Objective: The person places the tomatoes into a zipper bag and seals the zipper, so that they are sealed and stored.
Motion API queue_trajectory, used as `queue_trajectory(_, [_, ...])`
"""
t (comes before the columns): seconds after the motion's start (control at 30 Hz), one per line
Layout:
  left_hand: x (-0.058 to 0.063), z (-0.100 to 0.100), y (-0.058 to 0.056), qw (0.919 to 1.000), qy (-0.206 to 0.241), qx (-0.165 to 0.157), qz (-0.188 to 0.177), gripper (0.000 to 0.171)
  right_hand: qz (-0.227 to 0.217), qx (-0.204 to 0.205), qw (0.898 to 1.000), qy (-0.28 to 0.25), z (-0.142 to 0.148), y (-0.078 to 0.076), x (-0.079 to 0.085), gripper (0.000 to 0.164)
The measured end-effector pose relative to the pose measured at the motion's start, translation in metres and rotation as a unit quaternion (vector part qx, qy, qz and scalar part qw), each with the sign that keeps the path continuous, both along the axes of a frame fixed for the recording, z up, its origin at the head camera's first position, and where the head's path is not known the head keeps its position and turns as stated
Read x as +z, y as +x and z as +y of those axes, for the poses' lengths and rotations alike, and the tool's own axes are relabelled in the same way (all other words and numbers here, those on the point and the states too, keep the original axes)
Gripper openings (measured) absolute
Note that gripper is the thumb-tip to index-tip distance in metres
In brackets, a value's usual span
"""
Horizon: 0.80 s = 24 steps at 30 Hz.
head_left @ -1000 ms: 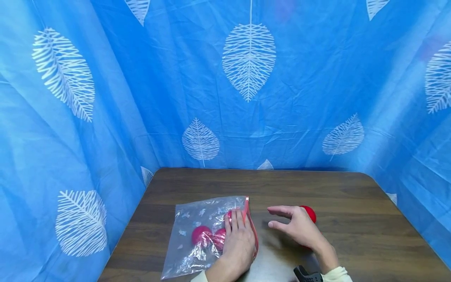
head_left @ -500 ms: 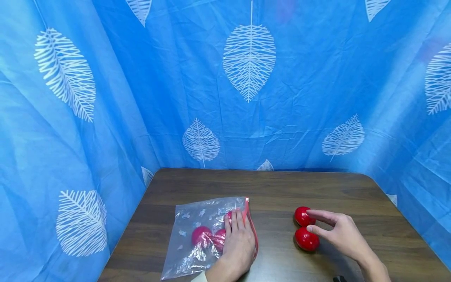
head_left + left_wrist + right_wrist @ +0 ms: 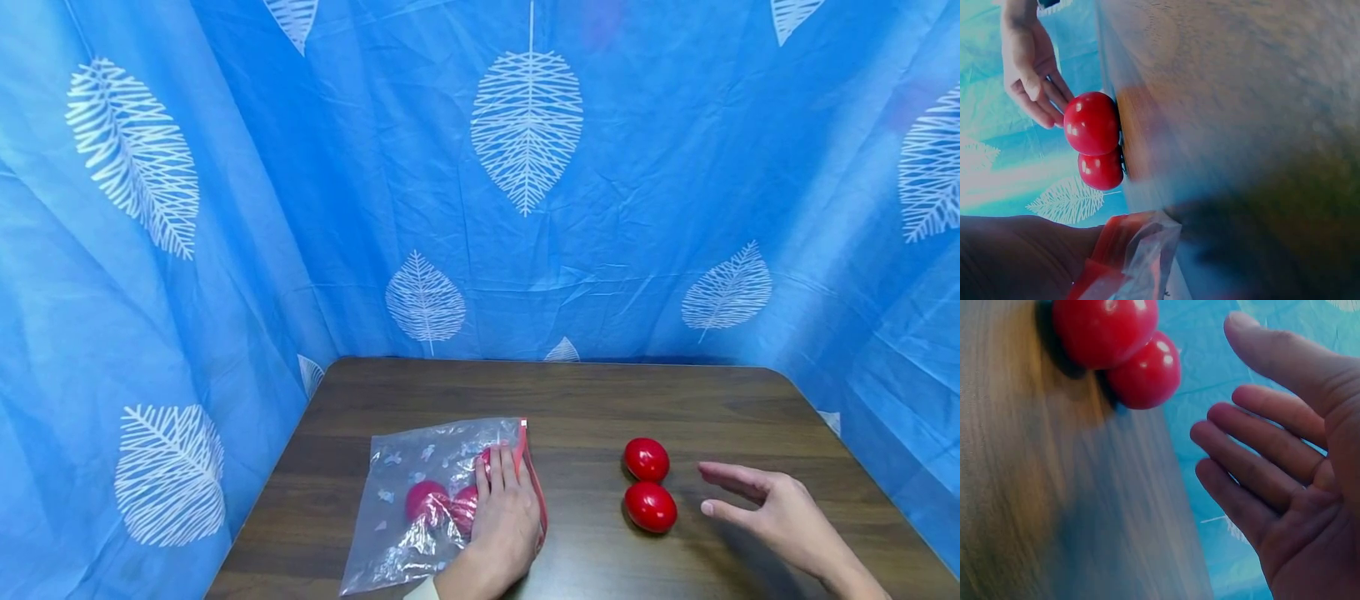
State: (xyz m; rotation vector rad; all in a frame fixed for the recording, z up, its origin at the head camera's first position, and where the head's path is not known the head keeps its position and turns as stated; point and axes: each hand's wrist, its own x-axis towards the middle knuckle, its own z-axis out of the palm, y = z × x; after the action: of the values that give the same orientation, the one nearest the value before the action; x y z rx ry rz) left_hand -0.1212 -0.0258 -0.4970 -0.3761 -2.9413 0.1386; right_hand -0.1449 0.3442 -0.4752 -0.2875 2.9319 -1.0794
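Note:
My left hand (image 3: 507, 521) lies with extended fingers on a clear zip bag (image 3: 378, 542) that has a red zip edge and a white slider. Inside the bag several red balls (image 3: 426, 502) show, partly covered by that hand. To the right, two shiny red balls, one farther back (image 3: 647, 459) and one in front (image 3: 650, 507), sit side by side on the table. Just right of them hovers my right hand (image 3: 780, 517), fingers spread from the thumb and holding nothing. In the right wrist view the palm (image 3: 1310, 544) faces the pair of balls with a gap between.
The brown wooden table (image 3: 585, 400) carries the bag on its left and the two loose balls on its right. A blue curtain (image 3: 637, 208) with white leaf prints hangs behind and at both sides.
My right hand has moved right, from between the bag and the loose balls, across them to their right side. Both loose balls are now uncovered. My left hand has stayed on the bag.

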Motion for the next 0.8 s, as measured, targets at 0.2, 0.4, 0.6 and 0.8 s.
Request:
queue_trajectory(0.2, [0.0, 0.0, -0.002, 0.9999, -0.007, 0.002, -0.013, 0.091, -0.042, 0.036, 0.997, -0.049, -0.003, -0.004, -0.01, 0.055])
queue_trajectory(0.4, [0.0, 0.001, -0.003, 0.9993, -0.012, 0.005, -0.035, 0.105, -0.075, 0.059, 0.992, -0.081, -0.01, -0.009, -0.02, 0.058])
queue_trajectory(0.6, [-0.002, 0.001, -0.001, 1.0, 0.001, 0.003, 0.001, 0.087, -0.099, 0.077, 0.986, -0.112, -0.02, -0.013, -0.029, 0.062])
queue_trajectory(0.8, [-0.003, 0.001, -0.003, 1.0, -0.004, 0.005, -0.001, 0.087, -0.12, 0.072, 0.984, -0.112, -0.027, -0.013, -0.033, 0.064])
